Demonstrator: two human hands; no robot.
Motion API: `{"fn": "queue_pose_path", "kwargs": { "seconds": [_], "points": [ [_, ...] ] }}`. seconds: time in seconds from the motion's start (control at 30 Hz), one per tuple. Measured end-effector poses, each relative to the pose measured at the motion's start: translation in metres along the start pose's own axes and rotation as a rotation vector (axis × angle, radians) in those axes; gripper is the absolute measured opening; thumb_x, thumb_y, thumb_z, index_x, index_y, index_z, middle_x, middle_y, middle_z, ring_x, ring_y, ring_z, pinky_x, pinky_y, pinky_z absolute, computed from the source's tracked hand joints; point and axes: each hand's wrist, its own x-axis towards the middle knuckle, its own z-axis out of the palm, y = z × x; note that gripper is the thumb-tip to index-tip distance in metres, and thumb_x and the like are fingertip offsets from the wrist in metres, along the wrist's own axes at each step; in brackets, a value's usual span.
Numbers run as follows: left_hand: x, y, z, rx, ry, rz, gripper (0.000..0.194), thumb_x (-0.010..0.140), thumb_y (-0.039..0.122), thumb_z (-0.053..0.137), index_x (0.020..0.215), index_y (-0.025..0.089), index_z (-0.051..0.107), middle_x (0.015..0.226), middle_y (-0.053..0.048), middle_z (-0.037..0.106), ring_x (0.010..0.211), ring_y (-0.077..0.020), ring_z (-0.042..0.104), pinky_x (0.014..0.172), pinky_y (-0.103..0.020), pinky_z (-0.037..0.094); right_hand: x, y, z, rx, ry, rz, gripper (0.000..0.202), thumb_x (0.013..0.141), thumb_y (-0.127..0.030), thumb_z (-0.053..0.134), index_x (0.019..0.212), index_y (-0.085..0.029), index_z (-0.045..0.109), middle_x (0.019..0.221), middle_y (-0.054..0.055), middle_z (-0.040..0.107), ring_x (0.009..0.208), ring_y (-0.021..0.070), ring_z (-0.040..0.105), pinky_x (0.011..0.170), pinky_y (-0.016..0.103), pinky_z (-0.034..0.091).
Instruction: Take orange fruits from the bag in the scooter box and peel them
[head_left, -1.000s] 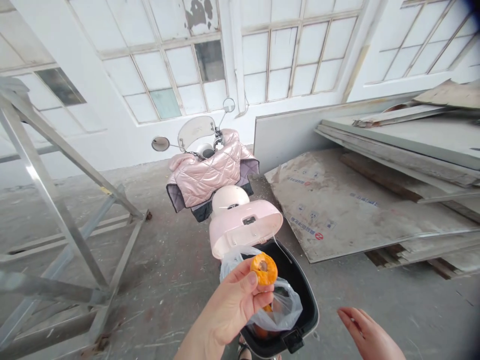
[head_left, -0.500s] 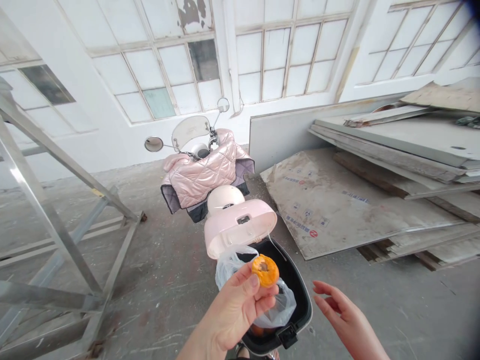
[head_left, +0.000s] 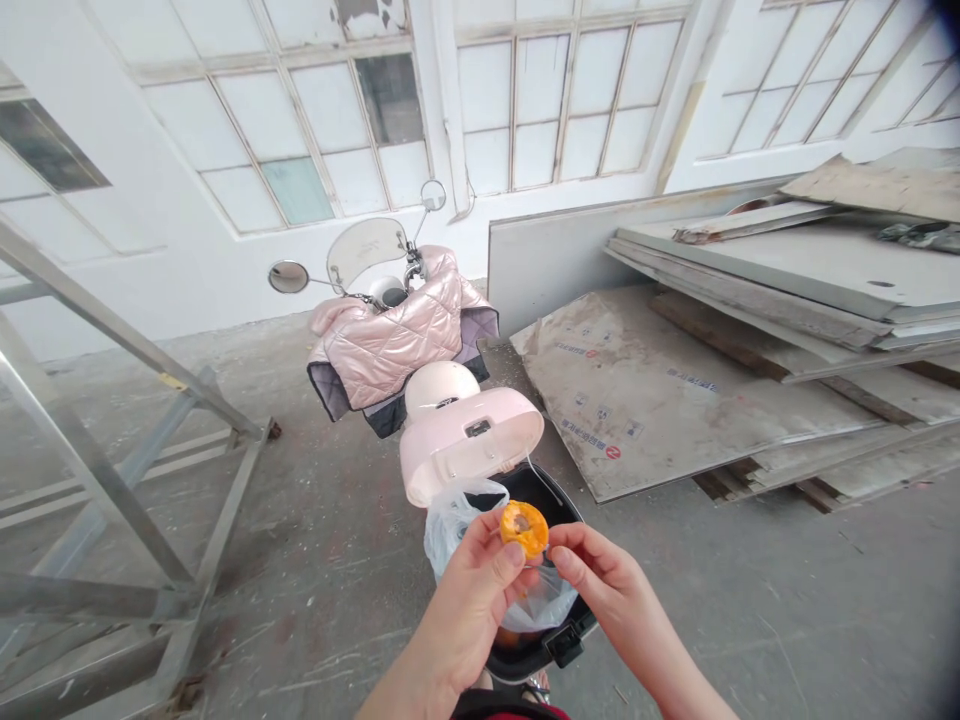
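- Left hand (head_left: 469, 590): thumb and fingers pinch an orange fruit half (head_left: 524, 528), cut face up, dark pit hollow showing.
- Right hand (head_left: 607, 590): fingertips touch the fruit's right edge; firm grip or mere contact, cannot tell.
- Fruit sits between both hands, above the plastic bag (head_left: 457, 520) in the open scooter box (head_left: 559, 640).
- Left hand carries it.

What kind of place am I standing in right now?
Probably a workshop or storage hall. Stacked boards lie on a bare concrete floor, a metal frame stands on the left, and a pink scooter is parked inside. Your left hand holds an orange fruit.
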Motion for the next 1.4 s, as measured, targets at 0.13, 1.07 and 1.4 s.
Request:
{"fn": "queue_pose_path", "kwargs": {
  "seconds": [0.13,1.07,1.4],
  "points": [
    [-0.001,-0.001,-0.001,0.131,0.031,0.090,0.038,0.070,0.024,0.070,0.103,0.019,0.053,0.104,-0.006,0.057,0.093,-0.0161,0.054,0.077,-0.025,0.044,0.004,-0.002,0.006,0.214,-0.027,0.115,0.035,0.067,-0.048,0.065,0.080,-0.015,0.062,0.076,0.004,0.064,0.068,0.0144,0.056,0.064,0.025,0.045],
    [0.012,0.004,-0.006,0.184,-0.050,0.068,0.032,0.068,0.021,0.071,0.096,0.016,0.056,0.095,-0.005,0.061,0.085,-0.0143,0.058,0.077,-0.024,0.046,0.016,-0.004,0.001,0.223,0.017,0.204,0.037,0.062,-0.048,0.068,0.061,-0.014,0.053,0.054,-0.003,0.049,0.051,0.0068,0.036,0.050,0.020,0.030],
    [0.028,0.004,-0.014,-0.250,0.048,-0.294,0.029,0.081,0.028,0.058,0.097,0.004,0.057,0.090,-0.012,0.064,0.070,-0.0095,0.062,0.069,-0.020,0.051,0.016,0.002,-0.005,0.274,0.036,0.198,0.028,0.072,-0.041,0.061,0.083,-0.016,0.061,0.071,0.001,0.057,0.058,0.0084,0.044,0.058,0.021,0.038]
  ]
}}
